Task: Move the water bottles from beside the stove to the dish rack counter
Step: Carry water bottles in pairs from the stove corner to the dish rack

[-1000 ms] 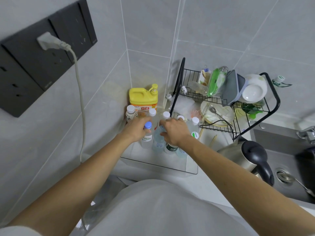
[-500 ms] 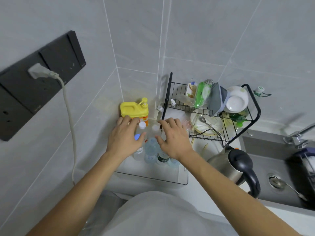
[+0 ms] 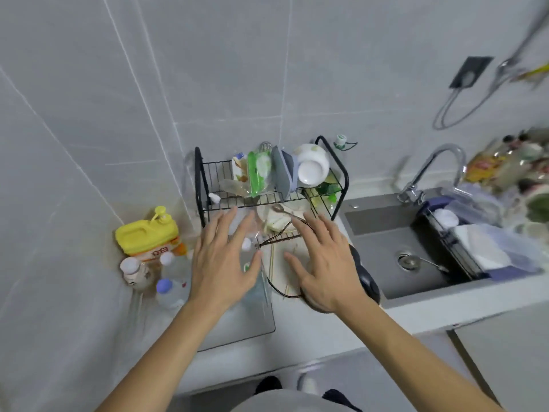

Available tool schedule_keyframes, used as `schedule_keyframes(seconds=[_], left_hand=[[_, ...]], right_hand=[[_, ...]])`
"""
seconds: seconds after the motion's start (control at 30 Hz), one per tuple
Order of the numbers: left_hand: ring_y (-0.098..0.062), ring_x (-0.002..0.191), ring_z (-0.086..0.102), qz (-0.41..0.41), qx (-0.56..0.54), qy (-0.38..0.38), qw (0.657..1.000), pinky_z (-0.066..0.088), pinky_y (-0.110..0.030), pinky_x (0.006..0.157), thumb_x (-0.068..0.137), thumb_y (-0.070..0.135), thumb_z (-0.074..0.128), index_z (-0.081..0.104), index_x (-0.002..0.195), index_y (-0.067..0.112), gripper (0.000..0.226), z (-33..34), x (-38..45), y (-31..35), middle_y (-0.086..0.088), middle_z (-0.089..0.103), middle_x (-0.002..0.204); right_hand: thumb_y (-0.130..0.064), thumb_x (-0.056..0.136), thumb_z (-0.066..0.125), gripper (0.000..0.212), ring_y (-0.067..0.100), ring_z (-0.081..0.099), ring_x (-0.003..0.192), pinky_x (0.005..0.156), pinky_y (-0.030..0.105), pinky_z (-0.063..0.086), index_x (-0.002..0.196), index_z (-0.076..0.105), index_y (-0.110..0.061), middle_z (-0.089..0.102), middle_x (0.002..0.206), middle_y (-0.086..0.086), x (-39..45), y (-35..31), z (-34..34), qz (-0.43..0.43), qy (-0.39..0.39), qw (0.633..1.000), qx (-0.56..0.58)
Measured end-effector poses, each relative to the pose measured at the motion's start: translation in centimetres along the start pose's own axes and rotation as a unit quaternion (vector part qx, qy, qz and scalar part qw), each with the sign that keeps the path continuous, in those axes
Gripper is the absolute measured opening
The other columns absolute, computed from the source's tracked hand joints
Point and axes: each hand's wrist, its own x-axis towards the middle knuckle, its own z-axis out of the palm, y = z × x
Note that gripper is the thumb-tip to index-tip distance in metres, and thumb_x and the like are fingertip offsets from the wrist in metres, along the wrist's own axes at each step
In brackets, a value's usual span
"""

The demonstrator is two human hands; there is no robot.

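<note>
Both hands hover empty, fingers spread: the left hand (image 3: 225,263) and the right hand (image 3: 320,266). The water bottles (image 3: 170,288) stand on the counter just left of the left hand, beside the yellow detergent jug (image 3: 147,234). The dish rack (image 3: 267,185) sits beyond the fingertips.

Almost nothing here is readable. The yellow plastic detergent jug (image 3: 147,233) at the far left carries an orange label with large white characters, too blurred for me to make out. The small clear water bottles (image 3: 170,288) near it show labels I cannot read.
</note>
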Motion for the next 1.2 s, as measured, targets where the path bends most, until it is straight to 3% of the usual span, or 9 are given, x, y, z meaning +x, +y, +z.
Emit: schedule_keyframes(seconds=[0.23,0.5,0.67,0.83,1.2], left_hand=[[-0.03,0.155,0.032,0.201,-0.069,-0.087,0.973,0.037,-0.056,0.121,0.089,0.043,0.059,0.044,0.159,0.03,0.073,5.0,3.3,12.7,-0.002,0.037,0.169],[-0.028,0.159,0.024,0.419,-0.103,-0.14,0.891,0.028,-0.054,0.125,0.093,0.049,0.057,0.03,0.163,0.034,0.077,8.9,-0.6,34.9,-0.003,0.031,0.171],[-0.029,0.159,0.027,0.507,-0.134,-0.152,0.838,0.03,-0.053,0.125,0.089,0.051,0.053,0.035,0.163,0.033,0.078,10.8,-5.8,50.1,-0.003,0.032,0.171],[-0.029,0.158,0.027,0.55,-0.179,-0.174,0.797,0.031,-0.054,0.125,0.088,0.052,0.052,0.033,0.163,0.037,0.079,12.6,-13.4,63.7,-0.003,0.035,0.169],[-0.029,0.157,0.028,0.628,-0.222,-0.214,0.714,0.032,-0.053,0.124,0.09,0.052,0.053,0.035,0.162,0.036,0.075,16.1,-25.6,84.7,-0.003,0.037,0.168]], right_hand=[[-0.069,0.099,0.045,0.074,0.029,0.023,0.158,0.127,0.05,0.023,0.161,0.035,-0.03,0.036,0.168,0.001,-10.5,7.1,-5.5,0.247,0.069,0.966,-0.038],[-0.07,0.094,0.05,0.079,0.028,0.025,0.157,0.124,0.052,0.031,0.161,0.034,-0.03,0.036,0.166,0.0,-28.3,14.9,-14.2,0.469,0.204,0.855,-0.087],[-0.068,0.089,0.064,0.085,0.027,0.027,0.156,0.123,0.05,0.032,0.159,0.038,-0.027,0.039,0.164,0.0,-40.2,20.3,-19.5,0.547,0.283,0.779,-0.115],[-0.071,0.087,0.061,0.086,0.023,0.023,0.157,0.125,0.048,0.029,0.16,0.035,-0.031,0.036,0.166,-0.004,-51.8,25.1,-24.8,0.6,0.308,0.725,-0.141],[-0.071,0.089,0.056,0.086,0.023,0.022,0.157,0.126,0.047,0.026,0.161,0.033,-0.031,0.037,0.165,-0.004,-70.0,33.5,-32.2,0.688,0.347,0.619,-0.154]])
